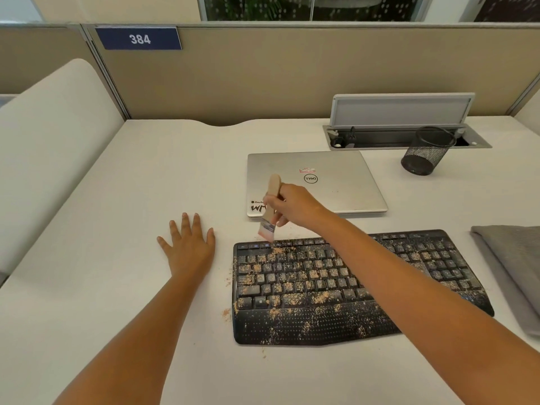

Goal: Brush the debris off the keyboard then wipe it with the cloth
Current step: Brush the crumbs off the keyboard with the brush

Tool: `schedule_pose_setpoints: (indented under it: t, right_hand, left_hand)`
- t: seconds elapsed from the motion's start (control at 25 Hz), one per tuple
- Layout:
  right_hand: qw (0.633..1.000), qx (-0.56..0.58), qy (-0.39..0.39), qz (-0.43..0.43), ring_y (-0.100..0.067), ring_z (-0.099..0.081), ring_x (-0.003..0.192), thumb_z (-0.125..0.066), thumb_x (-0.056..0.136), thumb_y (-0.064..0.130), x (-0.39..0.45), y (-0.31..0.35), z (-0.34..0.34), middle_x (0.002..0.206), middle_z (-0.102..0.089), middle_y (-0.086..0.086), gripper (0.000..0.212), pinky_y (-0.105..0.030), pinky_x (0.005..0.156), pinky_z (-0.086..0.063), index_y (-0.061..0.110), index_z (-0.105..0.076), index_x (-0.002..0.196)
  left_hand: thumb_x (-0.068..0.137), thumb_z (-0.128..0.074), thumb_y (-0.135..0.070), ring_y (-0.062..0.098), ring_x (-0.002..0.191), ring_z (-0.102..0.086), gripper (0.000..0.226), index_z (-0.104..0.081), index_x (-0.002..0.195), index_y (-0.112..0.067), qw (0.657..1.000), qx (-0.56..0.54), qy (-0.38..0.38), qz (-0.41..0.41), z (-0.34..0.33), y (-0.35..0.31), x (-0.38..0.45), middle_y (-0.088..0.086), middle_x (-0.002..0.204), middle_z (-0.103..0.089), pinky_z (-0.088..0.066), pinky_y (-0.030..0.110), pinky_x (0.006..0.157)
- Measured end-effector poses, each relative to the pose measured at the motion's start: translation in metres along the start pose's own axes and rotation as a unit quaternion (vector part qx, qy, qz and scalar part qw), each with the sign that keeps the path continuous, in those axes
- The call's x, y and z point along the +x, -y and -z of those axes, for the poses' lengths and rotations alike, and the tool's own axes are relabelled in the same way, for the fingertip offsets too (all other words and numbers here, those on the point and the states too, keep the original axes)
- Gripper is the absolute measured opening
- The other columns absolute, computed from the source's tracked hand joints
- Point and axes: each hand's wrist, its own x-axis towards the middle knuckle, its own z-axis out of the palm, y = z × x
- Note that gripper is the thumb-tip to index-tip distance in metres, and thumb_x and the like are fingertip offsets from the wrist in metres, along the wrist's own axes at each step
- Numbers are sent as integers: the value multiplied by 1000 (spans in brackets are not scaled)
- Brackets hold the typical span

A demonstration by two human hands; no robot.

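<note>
A: Head view. The right hand (293,204) reaches across the keyboard (347,287), fingers curled round the wooden handle of the brush (270,207).

B: And the bristles sit right at the keyboard's far left corner, by the top row of keys.

A: Tan debris (292,298) lies all over the keys and the palm rest, with a few specks on the desk (117,229) just off the left edge.

B: The left hand (190,248) lies flat on the desk beside the keyboard, fingers spread and released, holding nothing.

A: The grey cloth (511,267) lies folded to the right of the keyboard, near but apart.

B: Beyond the keyboard lies a closed laptop (336,185); a mesh cup (426,153) stands further right.
</note>
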Motion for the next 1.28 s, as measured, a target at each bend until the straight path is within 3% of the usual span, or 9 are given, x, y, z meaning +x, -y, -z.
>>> schedule_pose_setpoints:
  t: [0.2,0.28,0.52,0.68,0.84,1.0,1.16,1.28]
  right_hand:
    - [994,94,50,11,-28,-69,85,-50,96,34,1,11,-22,100,-69,-12,32,-39,78,-58,6,-61,106]
    - [994,87,67,11,-30,-69,85,-50,96,36,-2,8,-23,95,-70,-16,30,-37,77,-58,9,-63,96]
    - [998,-24,-5,-59,-12,-56,67,-48,94,32,-6,-1,7,82,-60,-3,26,-24,61,-44,7,-53,102]
    - [998,37,13,-48,-11,-59,60,-48,95,32,-9,10,-6,74,-63,-1,32,-21,63,-45,3,-58,103]
    - [998,0,-13,-61,-18,-60,69,-52,91,30,-11,6,-4,83,-66,-7,26,-33,70,-50,5,-58,95]
    - [989,-106,-71,-74,-14,-48,61,-53,87,29,-17,2,12,69,-49,2,23,-26,54,-38,16,-45,70]
    - [995,-25,-48,-83,-22,-62,66,-52,89,31,-18,2,9,79,-67,-11,24,-31,68,-50,7,-54,88]
    - [993,-41,-58,-98,-19,-57,62,-53,87,28,-20,-3,13,73,-61,-7,22,-28,60,-43,11,-49,75]
  left_hand:
    - [98,-16,-48,27,146,5,60,-5,151,-23,1000,9,-1,1,1,0,-1,1,159,-1,3,57,113]
    - [98,-16,-48,27,146,5,60,-5,151,-23,1000,10,-1,1,1,0,-1,1,159,-1,3,57,113]
    - [98,-17,-48,27,146,5,61,-6,151,-22,1000,7,0,-1,0,0,0,1,159,-2,3,57,113]
    - [98,-16,-48,27,146,5,60,-6,151,-22,1000,11,-2,-2,1,-1,-1,1,159,-2,3,57,113]
    - [98,-17,-48,27,146,5,60,-6,151,-22,1000,6,-2,-1,2,-1,-2,1,159,-2,3,57,113]
    - [98,-17,-48,28,146,5,60,-7,151,-22,1000,6,-1,-3,2,-1,-2,2,159,-3,3,57,113]
    - [98,-16,-48,28,146,5,60,-6,152,-22,1000,5,0,-5,3,0,-3,2,159,-2,3,57,113]
    - [98,-16,-48,27,146,5,60,-6,152,-22,1000,5,1,-4,3,-1,-3,2,159,-1,3,57,113]
